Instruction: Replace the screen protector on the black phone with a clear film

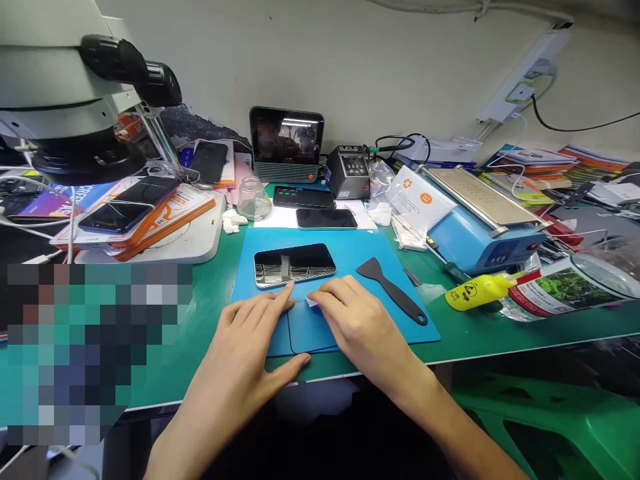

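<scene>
- Green bench (170,360) against a pale wall (210,40); clock directions run from the middle of the blue mat (363,243) on it.
- Phone (305,255), screen up: 11 o'clock, on the mat.
- See-through pane (313,337) with a thin black edge: 7 o'clock, partly under the hands.
- Left hand (245,340): 8 o'clock, fingers extended, thumb spread well away, gripping nothing visible; index tip at the phone's near edge, contact hard to tell.
- Right hand (360,313): 4 o'clock, fingers curled together, pinching a small white scrap (311,303) above the pane's far edge.
- Dark scraper (387,285): 3 o'clock, lying slantwise on the mat.
- Yellow bottle (470,293): 3 o'clock, tipped over beyond the mat.
- Blue machine (465,223): 2 o'clock.
- Microscope (65,80): 10 o'clock.
</scene>
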`<state>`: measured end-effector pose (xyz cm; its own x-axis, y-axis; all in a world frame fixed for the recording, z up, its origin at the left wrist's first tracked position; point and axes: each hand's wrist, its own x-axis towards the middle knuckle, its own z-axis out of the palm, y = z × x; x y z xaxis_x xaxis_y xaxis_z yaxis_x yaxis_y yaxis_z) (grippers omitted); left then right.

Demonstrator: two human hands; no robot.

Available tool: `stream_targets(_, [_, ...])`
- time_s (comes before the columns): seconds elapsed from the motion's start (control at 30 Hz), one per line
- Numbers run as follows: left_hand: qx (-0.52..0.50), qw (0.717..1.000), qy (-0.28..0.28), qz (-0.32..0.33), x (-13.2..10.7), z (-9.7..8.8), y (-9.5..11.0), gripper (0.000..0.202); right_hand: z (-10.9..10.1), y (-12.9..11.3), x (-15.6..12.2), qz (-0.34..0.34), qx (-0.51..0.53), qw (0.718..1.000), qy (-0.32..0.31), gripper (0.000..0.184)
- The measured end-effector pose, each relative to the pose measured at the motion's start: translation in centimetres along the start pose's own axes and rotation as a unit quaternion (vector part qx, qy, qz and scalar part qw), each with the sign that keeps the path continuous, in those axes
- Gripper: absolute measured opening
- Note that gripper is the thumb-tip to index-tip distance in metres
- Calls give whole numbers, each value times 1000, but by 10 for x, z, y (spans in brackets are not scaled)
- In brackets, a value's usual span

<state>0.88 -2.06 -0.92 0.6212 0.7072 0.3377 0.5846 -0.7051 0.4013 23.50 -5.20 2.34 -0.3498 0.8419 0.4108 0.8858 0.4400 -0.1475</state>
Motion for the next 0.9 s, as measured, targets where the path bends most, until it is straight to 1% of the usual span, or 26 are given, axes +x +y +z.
stream_targets(0.1, [12,1000,9,3,1,0,2,94,3,2,-5,-12,-3,1000,-8,25])
stream_targets(0.2, [30,999,14,7,1,-1,3,93,-3,-2,-14,-21,-15,1000,-16,31])
stream_targets(0.33, [36,999,13,13,0,-1,3,89,-11,-14,-24,-29,-31,999,-21,37])
stream_targets(0.4, [35,999,8,11,0,-2,3,88,-12,-17,-25,-23,-25,999,-20,35])
stream_targets(0.47, [33,999,7,6,0,-1,2,87,-11,-17,-25,-9,-8,1000,-16,29])
stream_targets(0.57, [28,1000,12,2,-1,0,2,88,-9,-13,-22,30,22,999,7,20])
stream_targets(0.67, [20,1000,14,2,-1,0,2,90,-8,-7,-16,58,44,997,17,17])
stream_targets(0.77, [14,1000,15,3,-1,0,2,90,-5,-4,-11,57,40,998,3,15])
stream_targets(0.9, [10,1000,13,-4,1,-1,4,92,-2,-6,-10,26,-18,999,24,16])
